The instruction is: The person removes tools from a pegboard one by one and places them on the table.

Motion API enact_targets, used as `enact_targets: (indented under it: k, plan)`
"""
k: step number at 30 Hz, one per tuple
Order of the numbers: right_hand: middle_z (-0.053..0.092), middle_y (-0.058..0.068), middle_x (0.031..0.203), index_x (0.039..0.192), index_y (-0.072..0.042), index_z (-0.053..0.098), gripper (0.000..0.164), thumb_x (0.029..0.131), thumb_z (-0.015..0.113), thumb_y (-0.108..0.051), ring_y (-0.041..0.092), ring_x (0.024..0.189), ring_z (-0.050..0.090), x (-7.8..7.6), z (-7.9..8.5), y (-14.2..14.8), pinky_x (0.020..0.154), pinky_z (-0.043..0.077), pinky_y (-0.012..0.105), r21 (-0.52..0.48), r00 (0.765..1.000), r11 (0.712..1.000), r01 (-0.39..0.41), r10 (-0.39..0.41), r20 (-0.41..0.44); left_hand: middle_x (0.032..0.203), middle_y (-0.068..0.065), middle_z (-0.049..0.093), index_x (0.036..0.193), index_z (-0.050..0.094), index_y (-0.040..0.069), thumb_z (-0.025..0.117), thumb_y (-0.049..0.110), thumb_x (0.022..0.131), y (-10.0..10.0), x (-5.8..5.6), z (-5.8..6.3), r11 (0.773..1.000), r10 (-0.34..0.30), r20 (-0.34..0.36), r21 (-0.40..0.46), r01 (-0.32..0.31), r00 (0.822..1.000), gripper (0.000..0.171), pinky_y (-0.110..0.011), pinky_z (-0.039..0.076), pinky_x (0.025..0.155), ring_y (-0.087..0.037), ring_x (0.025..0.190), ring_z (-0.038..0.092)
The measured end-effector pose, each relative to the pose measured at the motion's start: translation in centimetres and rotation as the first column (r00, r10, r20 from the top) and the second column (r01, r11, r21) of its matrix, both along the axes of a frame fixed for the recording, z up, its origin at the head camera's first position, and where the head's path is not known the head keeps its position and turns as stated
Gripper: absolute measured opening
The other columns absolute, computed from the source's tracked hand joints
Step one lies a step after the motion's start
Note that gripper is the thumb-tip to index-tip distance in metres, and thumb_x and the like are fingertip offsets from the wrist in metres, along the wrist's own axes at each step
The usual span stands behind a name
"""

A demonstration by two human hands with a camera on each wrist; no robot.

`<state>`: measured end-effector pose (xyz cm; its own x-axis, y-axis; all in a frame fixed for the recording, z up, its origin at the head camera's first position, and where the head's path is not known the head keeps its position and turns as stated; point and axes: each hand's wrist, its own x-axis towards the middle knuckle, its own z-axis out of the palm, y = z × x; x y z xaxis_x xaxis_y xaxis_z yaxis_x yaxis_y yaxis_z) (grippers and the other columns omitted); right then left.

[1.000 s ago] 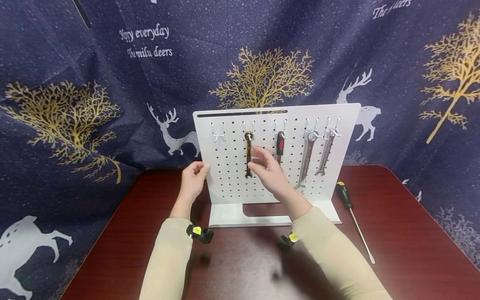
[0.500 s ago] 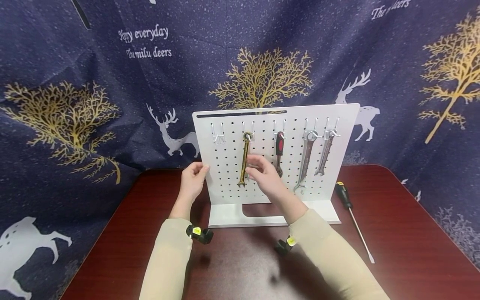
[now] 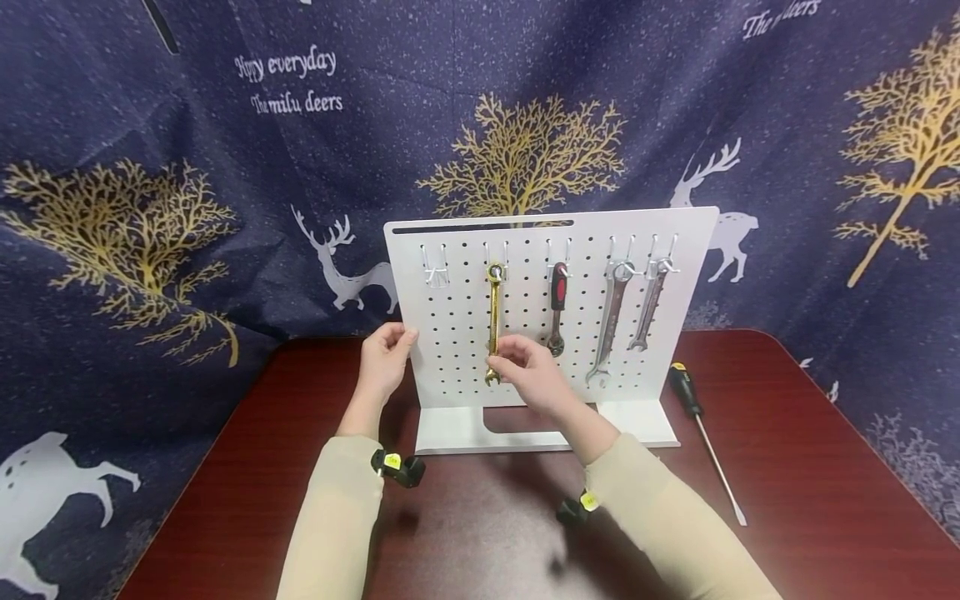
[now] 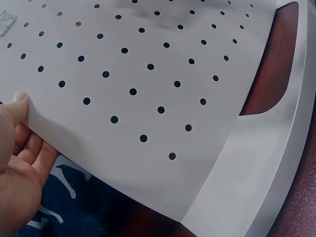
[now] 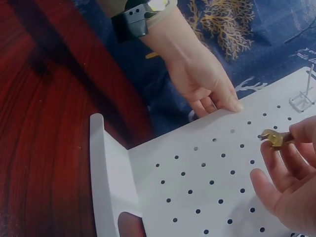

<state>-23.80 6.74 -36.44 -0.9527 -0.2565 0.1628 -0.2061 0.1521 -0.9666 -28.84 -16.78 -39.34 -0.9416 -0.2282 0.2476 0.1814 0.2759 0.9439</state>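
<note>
1. The right hand (image 3: 531, 371) grasps the gold wrench (image 3: 494, 312) near its lower, forked end; the right wrist view shows thumb and forefinger pinched on the metal, the other fingers loosely bent around nothing.
2. The left hand (image 3: 386, 357) grasps the left edge of the pegboard (image 3: 450, 367), thumb on the front face and fingers behind, probably to steady the board against pushes from the other side.
3. The gold wrench hangs upright, nearer the board's left edge than its right, its ring end around a hook by the top edge; gripping it low likely gives control of its swing.
4. Left of it, near the board's top-left corner, is a wire hook (image 3: 437, 275).
5. Right of it hang the red-and-black ratchet (image 3: 558, 292), then the large wrench (image 3: 611, 325) and the small wrench (image 3: 650, 308) towards the right edge, seemingly spaced so each dangles apart.
6. The board's flat foot (image 3: 450, 429) rests on the table (image 3: 480, 533), presumably for stability.
7. Beyond its right edge, the screwdriver (image 3: 697, 408) lies slantwise, tip towards the table's near edge.
</note>
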Motion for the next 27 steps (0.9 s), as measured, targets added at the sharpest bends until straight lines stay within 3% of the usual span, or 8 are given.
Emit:
enact_targets:
  k: [6,12,17,27]
  plan:
    - [0.068,0.023,0.099,0.109,0.004,0.056,0.020,0.094,0.056,-0.009,0.008,0.078,0.060,0.8,0.1,0.3,0.074,0.048,0.024,0.022,0.997,0.999,-0.029,0.030,-0.064,0.085,-0.006,0.060,0.101,0.063,-0.001,0.063,0.019,0.092,0.1,0.2,0.2,1.000,0.000,0.006,0.000,0.000,1.000,0.022,-0.016,0.045,0.065,-0.010,0.073,0.050]
    - [0.070,0.019,0.094,0.105,0.003,0.057,0.017,0.092,0.059,-0.007,0.007,0.075,0.057,1.7,0.0,0.5,0.067,0.045,0.021,0.085,0.986,0.996,-0.033,0.046,-0.162,0.090,-0.010,0.060,0.102,0.063,-0.001,0.062,0.020,0.092,0.0,0.2,0.3,1.000,-0.006,0.018,0.004,0.006,1.000,0.023,-0.016,0.045,0.066,-0.012,0.076,0.051]
    - [0.069,0.023,0.092,0.107,0.005,0.057,0.018,0.092,0.058,-0.004,0.007,0.076,0.060,2.1,-0.1,0.6,0.066,0.044,0.019,0.053,0.978,0.997,-0.057,0.067,-0.197,0.093,-0.013,0.062,0.103,0.063,-0.001,0.062,0.020,0.093,0.0,0.2,0.2,1.000,-0.011,0.021,0.006,0.011,1.000,0.024,-0.016,0.046,0.068,-0.011,0.078,0.052]
    - [0.068,0.022,0.097,0.110,0.004,0.055,0.020,0.092,0.057,-0.004,0.027,0.092,0.067,3.3,0.5,1.3,0.078,0.050,0.021,0.038,0.972,0.997,-0.065,0.071,-0.222,0.094,-0.014,0.063,0.104,0.063,-0.001,0.062,0.020,0.092,0.1,0.2,0.2,1.000,-0.010,0.014,-0.001,0.010,1.000,0.024,-0.015,0.045,0.068,-0.010,0.078,0.052]
